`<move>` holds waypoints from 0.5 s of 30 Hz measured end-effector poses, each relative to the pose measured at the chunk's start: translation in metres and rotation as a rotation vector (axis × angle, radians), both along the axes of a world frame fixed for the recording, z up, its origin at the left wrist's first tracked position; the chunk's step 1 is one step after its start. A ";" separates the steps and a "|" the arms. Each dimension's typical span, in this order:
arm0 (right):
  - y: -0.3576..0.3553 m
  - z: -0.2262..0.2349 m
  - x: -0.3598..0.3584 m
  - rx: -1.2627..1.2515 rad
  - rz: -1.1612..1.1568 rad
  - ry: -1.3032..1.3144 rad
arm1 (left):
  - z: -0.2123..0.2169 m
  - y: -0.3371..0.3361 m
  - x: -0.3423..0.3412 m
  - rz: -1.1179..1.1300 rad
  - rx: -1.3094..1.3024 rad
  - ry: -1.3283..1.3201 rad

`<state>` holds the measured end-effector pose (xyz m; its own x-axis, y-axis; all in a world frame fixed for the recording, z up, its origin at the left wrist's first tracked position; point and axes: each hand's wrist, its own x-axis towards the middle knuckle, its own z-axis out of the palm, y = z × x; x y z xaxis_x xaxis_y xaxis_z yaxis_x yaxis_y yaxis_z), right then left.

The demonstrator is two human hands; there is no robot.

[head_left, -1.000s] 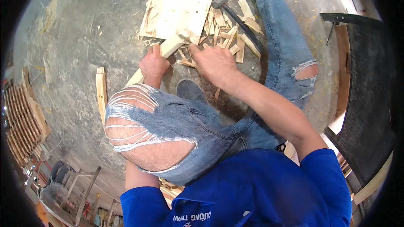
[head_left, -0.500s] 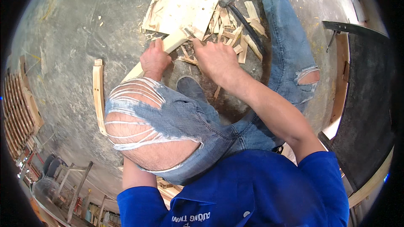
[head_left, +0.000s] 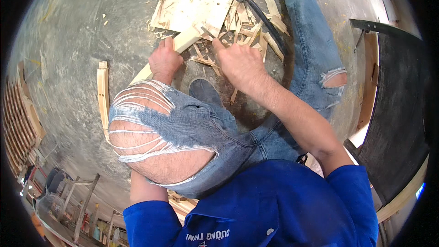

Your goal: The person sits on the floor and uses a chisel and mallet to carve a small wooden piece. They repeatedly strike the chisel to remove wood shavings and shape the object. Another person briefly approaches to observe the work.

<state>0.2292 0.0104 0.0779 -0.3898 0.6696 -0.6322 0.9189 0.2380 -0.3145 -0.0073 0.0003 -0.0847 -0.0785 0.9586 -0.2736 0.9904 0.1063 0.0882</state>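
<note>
A pale wooden bar (head_left: pixel 185 40) slants from beside my left knee up to the near edge of a square wooden board (head_left: pixel 194 0) on the floor. My left hand (head_left: pixel 165 60) is wrapped round the bar's middle. A chisel (head_left: pixel 208 32), its metal blade showing, is gripped in my right hand (head_left: pixel 241 64); its tip is at the bar's far end. My fingers hide the chisel's handle. Right of the board lies a hammer (head_left: pixel 263 16) with a dark handle, among split wood chips (head_left: pixel 249 27).
A second, slightly curved wooden piece (head_left: pixel 103 100) lies on the floor at left. Slatted wooden parts (head_left: pixel 20 123) stand at the far left. A large dark panel (head_left: pixel 395 110) is at the right. My bent left leg and outstretched right leg flank the work.
The chisel tip has shifted slightly and its blade lies at a slightly different angle on the bar. The whole view has moved a little; both hands keep their holds.
</note>
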 end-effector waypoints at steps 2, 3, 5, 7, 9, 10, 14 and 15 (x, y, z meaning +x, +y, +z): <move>-0.014 -0.004 0.002 0.090 0.079 -0.048 | 0.002 0.006 -0.001 0.004 0.000 0.020; -0.011 -0.011 0.001 0.113 0.052 -0.010 | 0.001 0.005 -0.001 0.000 0.000 0.031; 0.003 -0.025 0.000 0.149 -0.021 0.043 | -0.001 0.002 0.004 -0.019 -0.011 0.008; 0.007 -0.019 -0.006 0.183 0.001 0.034 | 0.002 0.006 0.000 -0.022 -0.013 -0.021; -0.002 -0.006 -0.005 0.141 -0.004 0.018 | 0.003 0.005 0.002 0.003 -0.046 0.001; -0.001 -0.008 -0.004 0.128 -0.006 0.010 | 0.004 0.005 0.002 0.019 -0.062 0.013; 0.005 -0.014 -0.002 0.120 0.032 -0.012 | 0.002 0.003 0.004 -0.001 -0.013 -0.056; 0.011 -0.014 -0.007 0.142 0.063 0.013 | 0.005 0.003 0.003 0.001 -0.020 -0.040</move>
<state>0.2218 0.0214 0.0643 -0.4410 0.7261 -0.5276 0.8970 0.3376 -0.2853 -0.0047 0.0031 -0.0799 -0.0675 0.9528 -0.2959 0.9860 0.1090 0.1259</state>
